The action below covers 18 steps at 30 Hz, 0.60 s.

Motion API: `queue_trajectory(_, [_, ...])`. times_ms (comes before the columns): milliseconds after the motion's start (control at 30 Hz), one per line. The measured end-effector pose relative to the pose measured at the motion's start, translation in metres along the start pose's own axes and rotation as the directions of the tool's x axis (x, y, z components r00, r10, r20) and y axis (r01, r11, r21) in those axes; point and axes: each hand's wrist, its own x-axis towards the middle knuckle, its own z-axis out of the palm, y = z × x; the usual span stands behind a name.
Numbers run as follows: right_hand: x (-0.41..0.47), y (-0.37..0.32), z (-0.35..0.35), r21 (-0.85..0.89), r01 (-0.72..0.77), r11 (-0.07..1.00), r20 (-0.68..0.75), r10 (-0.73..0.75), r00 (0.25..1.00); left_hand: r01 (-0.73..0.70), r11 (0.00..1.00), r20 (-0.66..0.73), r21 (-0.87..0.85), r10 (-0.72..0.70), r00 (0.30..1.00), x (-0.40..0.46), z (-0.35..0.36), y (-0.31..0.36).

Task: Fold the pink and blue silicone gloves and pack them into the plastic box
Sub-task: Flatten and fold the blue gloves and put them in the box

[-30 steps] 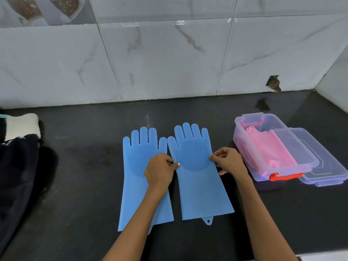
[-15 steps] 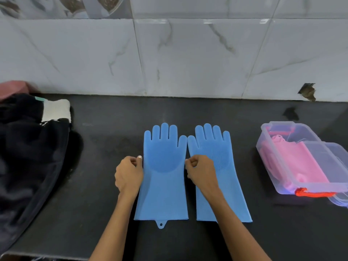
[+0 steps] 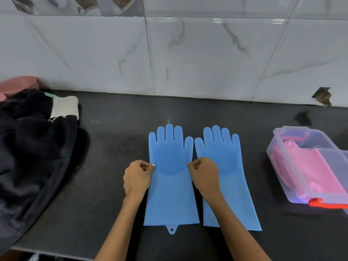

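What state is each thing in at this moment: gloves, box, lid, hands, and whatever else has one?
Left blue glove: flat, unfolded, both side edges pinched.
Right blue glove: flat, unfolded, beside it.
Pink gloves: folded, inside the box.
Plastic box: open, lid off.
Lid: off, beside the box, mostly out of frame.
Left hand: pinches the glove's left edge.
Right hand: pinches its right edge.
Dark cloth: heaped, crumpled.

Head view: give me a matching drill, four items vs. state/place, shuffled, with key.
Items:
1. left blue glove
2. right blue glove
3. pink gloves
4. dark cloth

States:
A. inside the plastic box
B. heaped at the counter's left end
C. flat, pinched at both side edges by the left hand and right hand
D. flat, partly under the right forearm

Pairs: 1-C, 2-D, 3-A, 4-B
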Motion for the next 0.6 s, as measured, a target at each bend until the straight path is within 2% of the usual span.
queue_trajectory(133, [0.000,0.000,0.001,-0.017,0.023,1.000,0.016,-0.023,1.000,0.001,1.000,0.010,0.026,-0.002,1.000,-0.003,0.002,0.004])
queue_trajectory(200, [0.001,0.000,0.000,-0.004,0.060,0.998,0.048,-0.060,0.997,-0.017,0.999,0.069,0.038,0.014,0.998,-0.005,0.004,0.008])
queue_trajectory(267, [0.003,-0.004,0.000,0.094,0.093,0.991,0.112,-0.104,0.988,-0.005,0.991,0.206,-0.132,0.032,0.978,-0.005,0.006,0.017])
queue_trajectory(367, [0.004,-0.015,-0.001,0.318,0.083,0.944,0.171,-0.143,0.975,0.164,0.873,0.443,-0.459,0.065,0.894,-0.009,0.005,0.034])
queue_trajectory(467, [0.008,-0.020,-0.007,0.419,0.077,0.904,0.148,-0.152,0.977,0.213,0.805,0.529,-0.554,0.143,0.836,-0.010,0.008,0.046])
queue_trajectory(600, [0.013,-0.011,-0.030,0.495,0.085,0.865,0.116,-0.162,0.980,0.215,0.790,0.608,-0.573,0.235,0.758,-0.014,0.016,0.065])
